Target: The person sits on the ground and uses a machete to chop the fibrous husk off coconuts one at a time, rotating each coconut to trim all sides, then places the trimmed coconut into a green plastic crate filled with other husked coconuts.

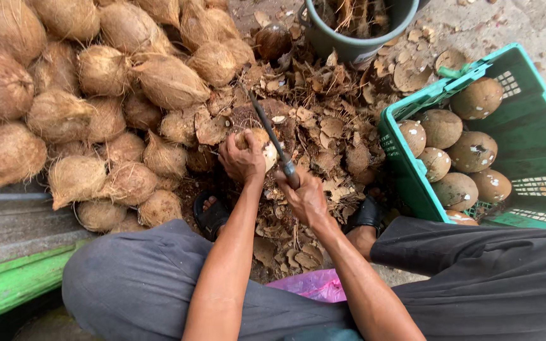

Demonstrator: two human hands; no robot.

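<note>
My left hand (240,159) grips a partly peeled coconut (261,144) over a heap of brown shell chips. My right hand (303,197) is closed around the handle of a long dark knife (272,139), whose blade slants up and left across the coconut. Both forearms reach forward between my knees, which are in dark trousers.
A large pile of husked fibrous coconuts (96,95) fills the left. A green plastic crate (532,132) on the right holds several peeled coconuts (472,151). A dark green bucket (355,31) stands at the top. Shell chips (336,126) cover the ground; pink plastic (314,284) lies near my legs.
</note>
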